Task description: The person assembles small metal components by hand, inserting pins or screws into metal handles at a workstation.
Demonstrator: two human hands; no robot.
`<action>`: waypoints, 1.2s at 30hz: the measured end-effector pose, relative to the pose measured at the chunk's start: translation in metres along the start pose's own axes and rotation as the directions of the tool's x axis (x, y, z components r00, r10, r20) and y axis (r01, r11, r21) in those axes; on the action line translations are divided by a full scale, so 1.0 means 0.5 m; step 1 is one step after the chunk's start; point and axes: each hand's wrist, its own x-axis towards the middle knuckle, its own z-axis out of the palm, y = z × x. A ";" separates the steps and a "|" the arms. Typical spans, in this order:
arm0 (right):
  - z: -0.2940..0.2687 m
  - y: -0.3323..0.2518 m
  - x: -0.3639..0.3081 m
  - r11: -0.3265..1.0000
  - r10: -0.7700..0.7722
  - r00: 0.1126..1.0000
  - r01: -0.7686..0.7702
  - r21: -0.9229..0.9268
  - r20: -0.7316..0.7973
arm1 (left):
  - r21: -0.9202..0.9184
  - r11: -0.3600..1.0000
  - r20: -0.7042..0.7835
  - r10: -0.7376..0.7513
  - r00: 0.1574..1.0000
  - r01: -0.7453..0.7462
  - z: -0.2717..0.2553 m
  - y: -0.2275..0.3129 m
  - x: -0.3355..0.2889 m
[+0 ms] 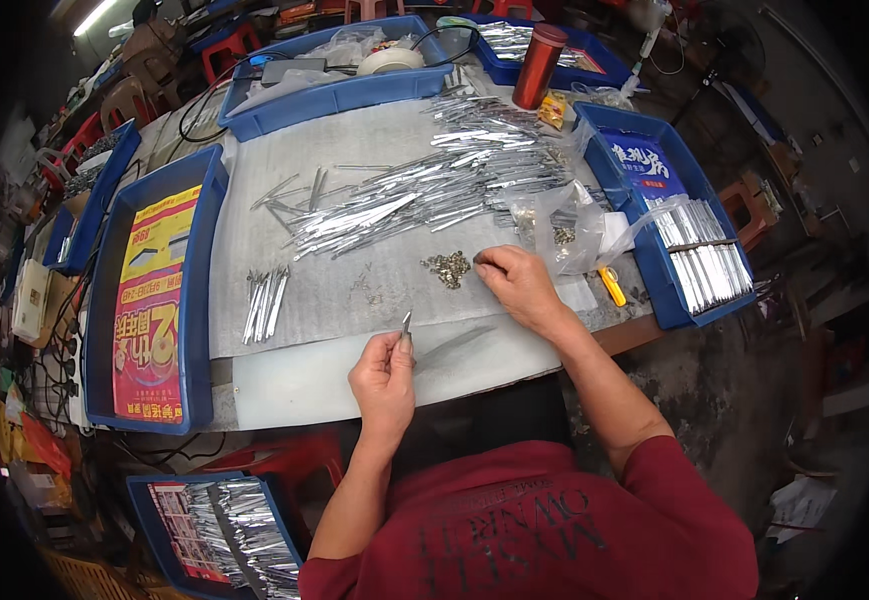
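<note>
My left hand (384, 378) is closed round a slim, pointed metal piece (406, 322), whose tip sticks up past the thumb over the table's near edge. Beside a small heap of brass-coloured parts (446, 268), my right hand (516, 284) rests with its fingers curled and thumb pressed in. Whatever those fingers pinch is too small or hidden to make out. A few thin, tiny pieces (366, 288) are scattered on the pale sheet left of the heap. Farther left lies a short row of silver metal strips (267, 304).
A big spread of loose silver strips (404, 195) covers the table's far middle. Blue trays stand left (209, 300), right (594, 150) and at the back (339, 105). A clear plastic bag (564, 225), yellow-handled tool (611, 286) and red flask (539, 68) lie toward the right.
</note>
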 end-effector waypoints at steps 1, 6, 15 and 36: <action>0.003 0.007 0.002 1.000 0.004 1.000 -0.004 -0.004 -0.002 | -0.002 1.000 0.005 -0.002 1.000 0.002 0.000 -0.003 0.000; 0.012 0.021 0.018 0.976 -0.114 0.993 0.119 -0.180 0.037 | 0.038 0.999 0.013 0.016 1.000 -0.017 -0.004 -0.002 -0.004; 0.037 0.040 0.028 0.896 -0.233 0.967 0.254 -0.363 0.100 | 0.098 0.995 0.020 0.035 0.999 -0.037 -0.004 -0.008 -0.004; 0.002 0.023 0.022 0.934 -0.165 0.968 0.216 -0.285 0.190 | 0.080 0.996 0.028 0.035 0.999 -0.037 -0.004 0.000 -0.006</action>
